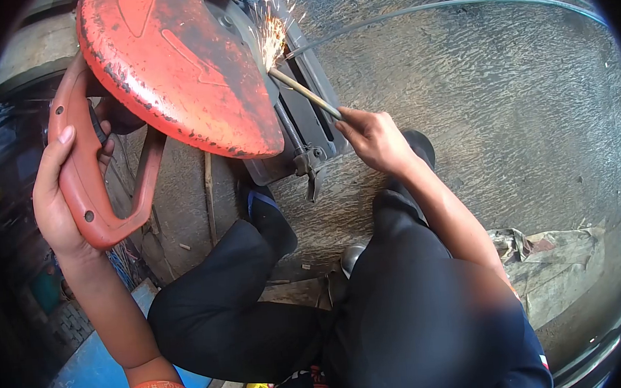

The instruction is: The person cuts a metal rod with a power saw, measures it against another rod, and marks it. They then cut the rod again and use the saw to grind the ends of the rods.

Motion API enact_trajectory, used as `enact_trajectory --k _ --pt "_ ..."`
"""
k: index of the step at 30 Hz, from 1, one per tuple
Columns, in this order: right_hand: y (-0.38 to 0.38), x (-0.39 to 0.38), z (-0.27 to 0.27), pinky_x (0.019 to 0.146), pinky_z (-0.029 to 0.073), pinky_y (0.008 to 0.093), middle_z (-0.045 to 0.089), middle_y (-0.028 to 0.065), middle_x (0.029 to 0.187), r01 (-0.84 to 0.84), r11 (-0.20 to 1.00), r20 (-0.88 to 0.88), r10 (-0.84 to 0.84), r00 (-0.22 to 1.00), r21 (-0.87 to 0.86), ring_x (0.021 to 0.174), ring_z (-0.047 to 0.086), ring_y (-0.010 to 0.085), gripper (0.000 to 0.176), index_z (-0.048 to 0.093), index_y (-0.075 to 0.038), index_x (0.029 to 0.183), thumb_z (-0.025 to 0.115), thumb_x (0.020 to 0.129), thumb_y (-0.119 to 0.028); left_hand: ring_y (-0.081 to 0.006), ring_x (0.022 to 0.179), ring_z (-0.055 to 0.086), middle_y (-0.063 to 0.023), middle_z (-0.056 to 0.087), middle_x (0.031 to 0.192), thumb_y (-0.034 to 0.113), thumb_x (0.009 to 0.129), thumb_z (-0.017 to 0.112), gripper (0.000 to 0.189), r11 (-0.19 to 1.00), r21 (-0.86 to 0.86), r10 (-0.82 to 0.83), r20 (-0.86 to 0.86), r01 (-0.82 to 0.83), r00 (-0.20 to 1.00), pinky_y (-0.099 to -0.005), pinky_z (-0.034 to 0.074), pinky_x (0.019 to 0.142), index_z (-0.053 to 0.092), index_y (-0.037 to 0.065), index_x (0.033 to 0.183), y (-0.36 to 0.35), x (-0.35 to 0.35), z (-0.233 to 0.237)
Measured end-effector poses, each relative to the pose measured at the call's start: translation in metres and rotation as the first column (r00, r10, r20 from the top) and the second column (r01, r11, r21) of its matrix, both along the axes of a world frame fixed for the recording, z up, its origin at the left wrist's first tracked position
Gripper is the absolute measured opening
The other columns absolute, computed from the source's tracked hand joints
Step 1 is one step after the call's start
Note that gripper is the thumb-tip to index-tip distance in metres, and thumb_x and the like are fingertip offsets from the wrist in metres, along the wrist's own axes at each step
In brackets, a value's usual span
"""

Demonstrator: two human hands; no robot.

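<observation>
My left hand (54, 196) is wrapped round the red handle (81, 165) of a cut-off saw, its thumb lying along the near side. The saw's scuffed red blade guard (184, 72) fills the upper left and covers most of the cutting wheel. My right hand (376, 141) grips a thin metal rod (306, 93) by its near end. The rod's far end meets the machine at the guard's right edge, where orange sparks (273, 40) spray upward. Below the rod lies the dark saw base (329, 105) with its threaded screw and clamp crank (311, 166).
Cables (456, 1) run across the rough floor (493, 99) at the upper right. My feet and dark-trousered legs (223, 288) are close below the saw. A crumpled cloth (556, 262) lies at right, and a blue panel (95, 379) at lower left.
</observation>
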State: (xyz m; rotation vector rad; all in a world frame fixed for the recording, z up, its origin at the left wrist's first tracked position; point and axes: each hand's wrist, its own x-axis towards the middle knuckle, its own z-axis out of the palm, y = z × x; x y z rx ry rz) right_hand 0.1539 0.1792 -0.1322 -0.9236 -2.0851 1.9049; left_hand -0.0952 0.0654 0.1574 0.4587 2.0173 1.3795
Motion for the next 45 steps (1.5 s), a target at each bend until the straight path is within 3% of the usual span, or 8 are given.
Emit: enact_trajectory --k 2,4,9,20,33,36,39,45 --pt "-0.003 0.001 -0.003 0.062 0.046 0.0375 0.054 0.0243 0.068 0.03 0.999 -0.021 -0.029 0.999 0.034 0.056 0.052 0.0231 0.033 0.061 -0.001 0.119 0.058 0.093 -0.021 -0.019 0.103 0.058 -0.0131 0.059 0.118 0.021 0.093 0.054 0.05 1.0 -0.008 -0.006 0.006 0.006 1.0 -0.0334 0.044 0.094 0.043 -0.004 0.134 0.004 0.007 0.001" --pt "-0.003 0.001 -0.004 0.068 0.048 0.0415 0.06 0.0226 0.075 0.122 0.991 -0.125 -0.116 0.985 0.049 0.072 0.063 0.0378 0.034 0.061 -0.004 0.121 0.058 0.09 -0.017 -0.0186 0.102 0.058 -0.013 0.059 0.117 0.021 0.092 0.055 0.051 1.0 -0.017 -0.014 0.009 0.014 1.0 -0.0329 0.044 0.094 0.042 -0.004 0.134 0.005 0.008 0.002" --pt "0.005 -0.001 0.002 0.07 0.048 0.0421 0.059 0.0197 0.082 0.112 0.978 -0.037 -0.107 0.994 0.175 0.076 0.062 0.0374 0.039 0.058 -0.006 0.126 0.057 0.088 -0.014 -0.0187 0.098 0.059 -0.0171 0.059 0.116 0.02 0.091 0.058 0.054 0.994 -0.113 -0.005 -0.105 -0.007 0.994 -0.0293 0.047 0.084 0.042 -0.007 0.135 0.001 0.002 0.002" --pt "-0.002 -0.009 -0.008 0.061 0.051 0.0472 0.058 0.0146 0.081 0.089 0.855 0.029 -0.121 0.992 0.512 0.065 0.062 0.0386 0.04 0.061 -0.014 0.124 0.053 0.085 -0.009 -0.0197 0.101 0.058 -0.0169 0.059 0.119 0.022 0.091 0.057 0.054 0.999 -0.034 -0.019 -0.093 0.016 0.995 -0.0305 0.046 0.087 0.043 -0.006 0.134 0.005 0.007 -0.003" --pt "0.007 -0.006 -0.004 0.062 0.051 0.0457 0.061 0.0182 0.077 0.075 0.891 -0.106 -0.031 0.994 0.448 0.066 0.063 0.0379 0.037 0.061 -0.005 0.12 0.053 0.085 -0.007 -0.0209 0.104 0.058 -0.0177 0.057 0.121 0.022 0.091 0.056 0.054 0.999 -0.04 -0.009 -0.048 0.008 0.999 -0.0331 0.045 0.091 0.041 -0.006 0.135 0.004 0.007 0.0" --pt "0.006 -0.006 -0.003 0.06 0.047 0.0439 0.057 0.0195 0.072 0.102 0.911 -0.161 -0.04 0.986 0.401 0.064 0.059 0.0377 0.038 0.061 -0.003 0.121 0.057 0.084 -0.001 -0.0216 0.105 0.058 -0.0177 0.057 0.122 0.023 0.091 0.055 0.054 0.999 -0.042 -0.02 -0.075 0.017 0.997 -0.0347 0.044 0.093 0.041 -0.006 0.135 0.009 0.012 -0.001" --pt "0.006 -0.004 -0.003 0.062 0.05 0.0468 0.062 0.0204 0.077 0.063 0.919 -0.149 -0.004 0.989 0.39 0.069 0.063 0.0395 0.033 0.06 -0.001 0.118 0.056 0.086 -0.008 -0.022 0.105 0.058 -0.0177 0.057 0.122 0.023 0.091 0.055 0.054 0.999 -0.05 -0.018 -0.065 0.015 0.998 -0.0352 0.044 0.093 0.041 -0.005 0.136 0.007 0.01 0.0" --pt "0.004 -0.002 -0.002 0.06 0.048 0.0426 0.061 0.0221 0.076 0.085 0.937 -0.207 -0.014 0.978 0.338 0.066 0.061 0.0381 0.031 0.061 0.003 0.116 0.064 0.087 -0.009 -0.0214 0.104 0.058 -0.0176 0.058 0.12 0.022 0.092 0.054 0.053 0.999 -0.047 -0.009 -0.04 0.007 0.999 -0.0342 0.045 0.092 0.041 -0.005 0.136 0.006 0.008 0.0"
